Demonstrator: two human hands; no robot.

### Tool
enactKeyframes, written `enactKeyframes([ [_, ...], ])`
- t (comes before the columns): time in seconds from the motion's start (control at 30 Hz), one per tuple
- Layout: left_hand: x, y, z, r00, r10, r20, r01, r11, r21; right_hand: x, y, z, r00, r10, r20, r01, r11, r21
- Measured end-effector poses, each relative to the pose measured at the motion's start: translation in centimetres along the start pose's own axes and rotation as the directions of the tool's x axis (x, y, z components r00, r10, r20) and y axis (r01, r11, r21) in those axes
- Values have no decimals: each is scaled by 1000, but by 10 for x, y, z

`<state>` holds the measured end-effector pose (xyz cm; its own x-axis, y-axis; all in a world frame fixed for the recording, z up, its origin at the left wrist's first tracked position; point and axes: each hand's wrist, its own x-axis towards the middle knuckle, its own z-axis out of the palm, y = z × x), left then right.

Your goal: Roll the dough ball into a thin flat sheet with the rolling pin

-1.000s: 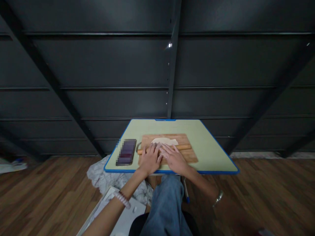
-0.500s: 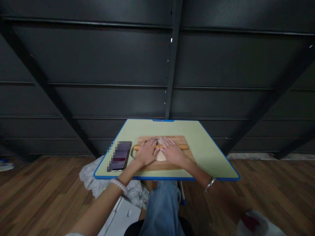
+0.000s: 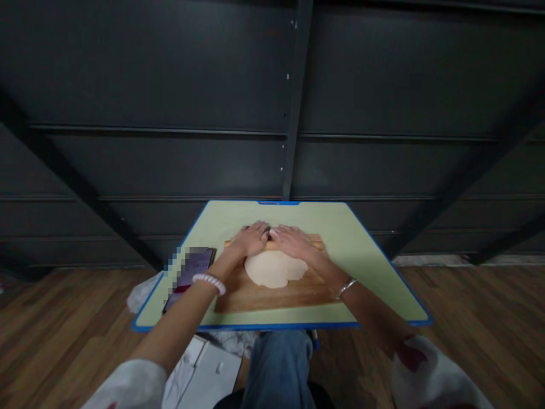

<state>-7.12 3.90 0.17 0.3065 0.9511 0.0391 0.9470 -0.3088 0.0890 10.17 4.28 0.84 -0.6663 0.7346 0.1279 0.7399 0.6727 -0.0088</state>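
A wooden rolling pin (image 3: 318,245) lies crosswise near the far edge of the wooden cutting board (image 3: 251,301). My left hand (image 3: 252,237) rests on its left part, fingers stretched forward over it. Beside it, my right hand (image 3: 292,238) presses flat on the pin, its fingers also extended. The hands nearly meet in the middle and hide much of the pin. On the near side of the pin, a pale sheet of dough (image 3: 275,270) is spread thin on the board, with an uneven near edge. Its far edge is hidden by the pin and hands.
The board lies on a small light-green table (image 3: 370,278) with a blue rim. A phone (image 3: 193,275), partly pixelated, lies at the left. Dark metal panels (image 3: 213,165) rise behind. Below are a white box (image 3: 213,375) and crumpled cloth or plastic (image 3: 142,292).
Both hands have moved away from me with the rolling pin, toward the board's far edge. More of the dough now shows on the near side. The camera view has shifted.
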Motion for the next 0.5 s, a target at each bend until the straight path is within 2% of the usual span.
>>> enactKeyframes([
  [0.17,18,-7,-4,1000,-17,20,17,1000,9,17,7,-4,997,71,30,-73,994,82],
  [0.27,23,-8,-7,999,-44,28,43,999,28,24,10,-7,988,122,91,-134,980,144],
  [0.37,16,-5,-9,999,-36,6,36,998,51,23,7,-12,969,201,142,-223,961,161],
  [0.5,-3,3,-7,999,-1,-38,4,995,100,8,-5,-17,965,243,98,-252,963,95],
])
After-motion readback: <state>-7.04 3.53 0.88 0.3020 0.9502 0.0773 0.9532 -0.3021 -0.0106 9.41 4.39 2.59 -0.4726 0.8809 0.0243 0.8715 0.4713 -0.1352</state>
